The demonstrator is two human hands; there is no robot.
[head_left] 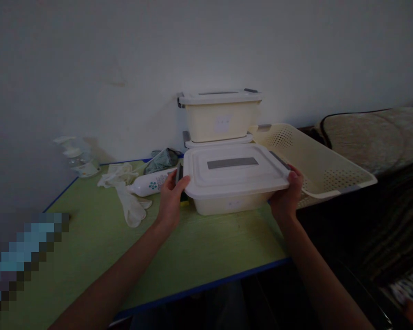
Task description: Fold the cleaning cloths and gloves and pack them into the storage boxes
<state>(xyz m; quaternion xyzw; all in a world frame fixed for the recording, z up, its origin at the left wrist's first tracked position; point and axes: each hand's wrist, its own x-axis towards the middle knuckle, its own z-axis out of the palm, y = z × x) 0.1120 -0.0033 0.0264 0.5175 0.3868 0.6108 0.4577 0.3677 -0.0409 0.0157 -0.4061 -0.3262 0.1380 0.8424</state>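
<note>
My left hand [171,197] and right hand [288,195] clamp the box [236,181] at its short ends, fingers curled under the lid rim so it stays level. It sits in front of the stack [220,117], the basket [313,160] right of it.

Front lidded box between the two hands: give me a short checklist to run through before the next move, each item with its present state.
1. Left hand on the front box: ok, fingers on its left end by the latch.
2. Right hand on the box: ok, it clasps the right end under the lid rim.
3. Lid seated: ok, it lies flat on the box.
4. Side latches closed: cannot tell, the hands cover them.
5. Box resting on the green table or lifted: cannot tell.
6. Room around it: not ok, the stacked boxes stand just behind, the basket and bottle lie close beside.
</note>
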